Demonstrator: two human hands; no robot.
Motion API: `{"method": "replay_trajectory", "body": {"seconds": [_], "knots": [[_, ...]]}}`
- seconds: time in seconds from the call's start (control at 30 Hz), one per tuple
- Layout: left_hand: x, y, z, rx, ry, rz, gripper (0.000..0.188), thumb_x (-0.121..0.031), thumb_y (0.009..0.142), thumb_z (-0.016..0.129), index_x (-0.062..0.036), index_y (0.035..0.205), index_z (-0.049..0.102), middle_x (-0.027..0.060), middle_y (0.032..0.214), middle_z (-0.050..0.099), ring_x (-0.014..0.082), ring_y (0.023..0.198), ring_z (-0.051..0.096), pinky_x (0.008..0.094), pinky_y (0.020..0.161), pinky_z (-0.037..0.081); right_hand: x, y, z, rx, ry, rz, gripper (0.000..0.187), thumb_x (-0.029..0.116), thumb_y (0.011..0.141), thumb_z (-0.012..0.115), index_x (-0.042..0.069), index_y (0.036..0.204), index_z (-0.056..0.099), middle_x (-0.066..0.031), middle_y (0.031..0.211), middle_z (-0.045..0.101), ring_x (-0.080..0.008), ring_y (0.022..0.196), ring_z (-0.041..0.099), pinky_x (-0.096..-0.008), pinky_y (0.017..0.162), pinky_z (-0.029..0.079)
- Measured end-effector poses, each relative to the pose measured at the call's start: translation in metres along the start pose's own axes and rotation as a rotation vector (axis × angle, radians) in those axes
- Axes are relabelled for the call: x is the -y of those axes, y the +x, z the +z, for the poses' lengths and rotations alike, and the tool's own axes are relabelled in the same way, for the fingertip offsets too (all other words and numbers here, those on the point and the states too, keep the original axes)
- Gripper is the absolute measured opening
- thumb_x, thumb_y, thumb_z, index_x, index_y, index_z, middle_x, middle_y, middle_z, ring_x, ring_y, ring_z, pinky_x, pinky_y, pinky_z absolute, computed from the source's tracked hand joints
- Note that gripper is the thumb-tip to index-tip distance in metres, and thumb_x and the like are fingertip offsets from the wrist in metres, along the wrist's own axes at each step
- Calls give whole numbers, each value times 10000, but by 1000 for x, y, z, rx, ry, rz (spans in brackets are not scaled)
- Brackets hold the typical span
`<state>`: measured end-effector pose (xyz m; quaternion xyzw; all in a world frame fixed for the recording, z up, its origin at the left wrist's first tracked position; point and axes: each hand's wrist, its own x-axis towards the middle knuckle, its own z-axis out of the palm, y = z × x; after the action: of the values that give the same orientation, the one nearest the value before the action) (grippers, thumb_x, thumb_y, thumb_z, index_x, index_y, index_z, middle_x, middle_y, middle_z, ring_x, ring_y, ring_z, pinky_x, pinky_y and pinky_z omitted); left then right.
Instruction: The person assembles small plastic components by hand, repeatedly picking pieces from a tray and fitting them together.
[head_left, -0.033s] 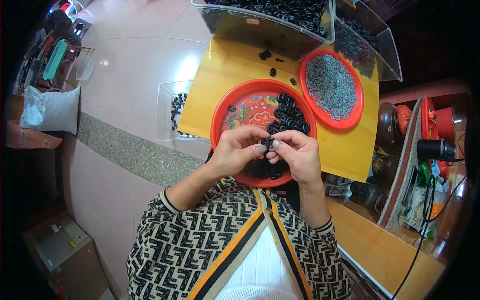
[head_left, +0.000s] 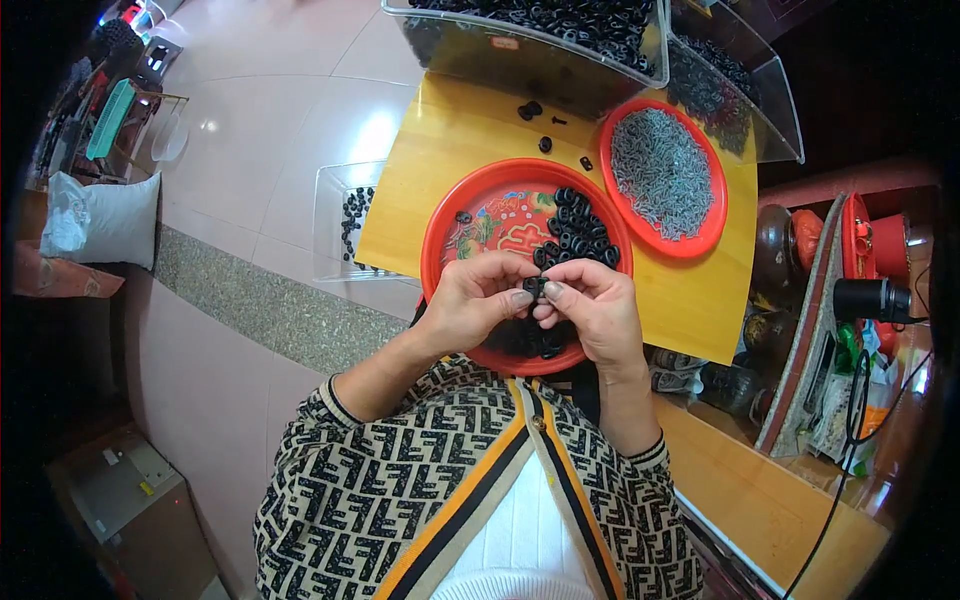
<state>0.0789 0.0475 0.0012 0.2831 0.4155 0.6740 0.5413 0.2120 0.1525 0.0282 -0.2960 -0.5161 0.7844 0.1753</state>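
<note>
Over the near half of a round red tray (head_left: 432,235), my two hands meet. My left hand (head_left: 478,300) pinches a small black plastic part (head_left: 535,286) from the left, thumb against fingers. The same piece is gripped from the right by the thumb and fingers of my right hand (head_left: 598,308). Fingertips cover most of it, so its exact kind is unclear. Similar black parts, rounded with holes, form a pile (head_left: 578,232) at the tray's right side, and more lie in shadow below my hands. A few small metal pieces rest on the tray's patterned left side.
The tray sits on a yellow board (head_left: 690,310). A red oval tray of silvery screws (head_left: 668,170) stands to the right. Clear bins (head_left: 540,50) of black parts are behind. Lower left, another clear bin (head_left: 330,215) holds black pieces. Loose black parts (head_left: 545,144) lie on the board.
</note>
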Motion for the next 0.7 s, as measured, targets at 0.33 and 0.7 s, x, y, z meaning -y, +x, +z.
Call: {"method": "replay_trajectory", "body": {"seconds": [0.33,0.7], "knots": [[-5,-1,3,93,75,40,206,68,761,565,37,964,543,86,895,560,117,786,546,236,675,462,-4,3,-12,234,220,111,182,97,770,629,-4,888,534,-49,760,579,-118,619,593,-218,551,511],[-3,-1,2,71,71,15,174,89,746,567,45,914,559,108,900,550,137,803,544,235,683,458,-3,8,-12,301,153,153,160,111,786,612,9,867,519,-44,759,575,-109,638,592,-220,566,513]]}}
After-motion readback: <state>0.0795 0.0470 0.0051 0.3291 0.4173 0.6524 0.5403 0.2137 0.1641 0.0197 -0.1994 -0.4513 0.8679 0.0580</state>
